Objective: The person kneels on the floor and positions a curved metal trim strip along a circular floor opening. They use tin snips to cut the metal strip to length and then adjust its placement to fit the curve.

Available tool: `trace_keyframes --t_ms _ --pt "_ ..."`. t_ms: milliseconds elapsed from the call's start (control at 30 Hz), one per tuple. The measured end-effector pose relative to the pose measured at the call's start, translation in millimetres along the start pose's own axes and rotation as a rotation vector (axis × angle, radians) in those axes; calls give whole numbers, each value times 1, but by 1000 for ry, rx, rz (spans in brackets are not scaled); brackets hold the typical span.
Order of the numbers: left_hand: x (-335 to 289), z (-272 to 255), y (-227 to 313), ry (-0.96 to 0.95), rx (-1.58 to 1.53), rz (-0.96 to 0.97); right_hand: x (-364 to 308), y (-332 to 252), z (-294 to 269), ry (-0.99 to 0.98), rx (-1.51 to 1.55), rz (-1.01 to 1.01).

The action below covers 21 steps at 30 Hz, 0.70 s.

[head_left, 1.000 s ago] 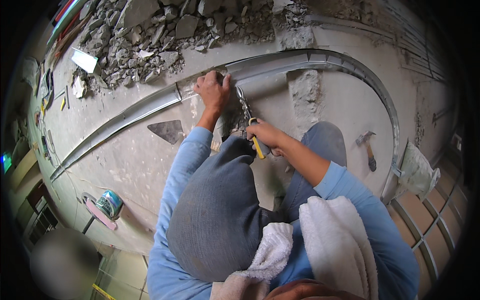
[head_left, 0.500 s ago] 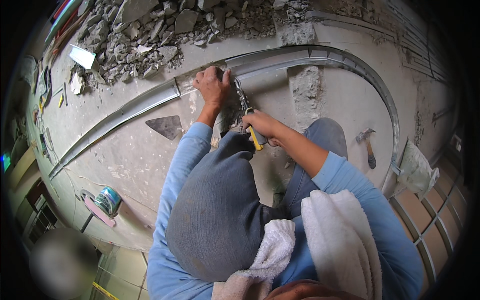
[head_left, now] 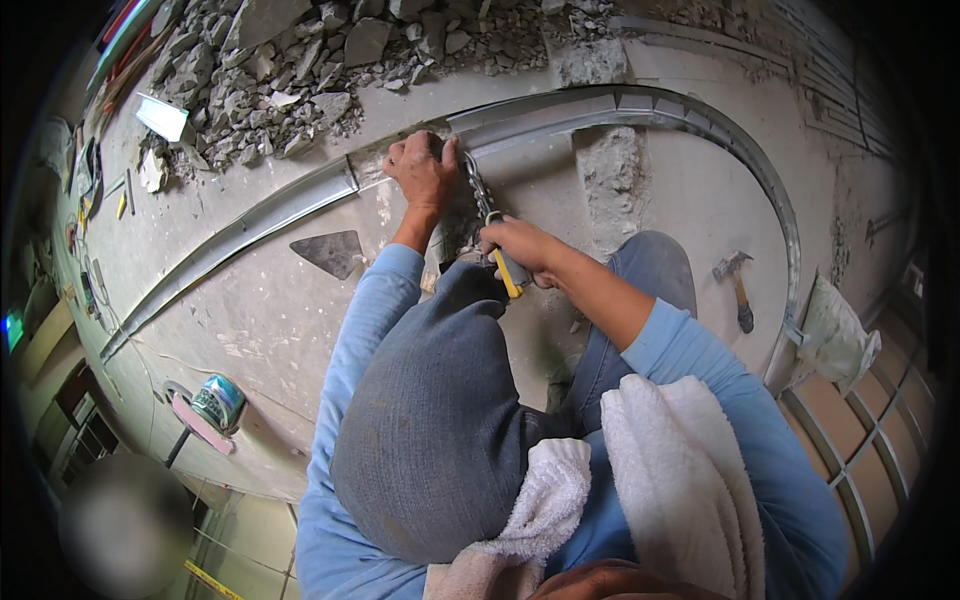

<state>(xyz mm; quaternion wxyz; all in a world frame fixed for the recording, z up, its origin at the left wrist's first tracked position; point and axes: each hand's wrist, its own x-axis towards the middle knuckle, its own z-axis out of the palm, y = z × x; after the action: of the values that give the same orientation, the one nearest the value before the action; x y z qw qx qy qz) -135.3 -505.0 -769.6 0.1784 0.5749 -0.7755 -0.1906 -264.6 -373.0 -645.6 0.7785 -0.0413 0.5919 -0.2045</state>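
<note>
My right hand (head_left: 520, 248) is wrapped round the yellow and dark handles of tin snips (head_left: 481, 190). Their metal jaws reach to the near edge of a curved metal track (head_left: 545, 125), close to its left end. Beside the jaws, my left hand (head_left: 422, 172) rests at that end with fingers bent down; whatever its fingertips grip is hidden behind the hand. Left of my left hand lies a second metal track (head_left: 270, 212), its cut end a short way from my fingers. A flat, dark triangular trowel blade (head_left: 330, 254) lies on the floor below it.
Broken concrete rubble (head_left: 300, 75) is heaped along the far side. At right lie a hammer (head_left: 737, 290) and a pale plastic bag (head_left: 838, 335). A can (head_left: 217, 400) stands at lower left beside a pink disc-shaped thing (head_left: 203, 424). A rough concrete strip (head_left: 612, 185) crosses the floor inside the curve.
Both hands stay in nearly the same place, with the snips at the track's edge. The whole view has shifted very slightly.
</note>
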Motion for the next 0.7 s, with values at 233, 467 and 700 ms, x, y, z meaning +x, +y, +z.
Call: trace_keyframes --t_ms 233,467,700 --pt "0 -1 1 15 -6 16 2 1 6 84 22 -71" --pt "-2 0 0 45 -4 42 15 11 2 67 -25 -65" --pt "-9 -1 -3 31 -5 24 14 18 6 90 -5 -49"
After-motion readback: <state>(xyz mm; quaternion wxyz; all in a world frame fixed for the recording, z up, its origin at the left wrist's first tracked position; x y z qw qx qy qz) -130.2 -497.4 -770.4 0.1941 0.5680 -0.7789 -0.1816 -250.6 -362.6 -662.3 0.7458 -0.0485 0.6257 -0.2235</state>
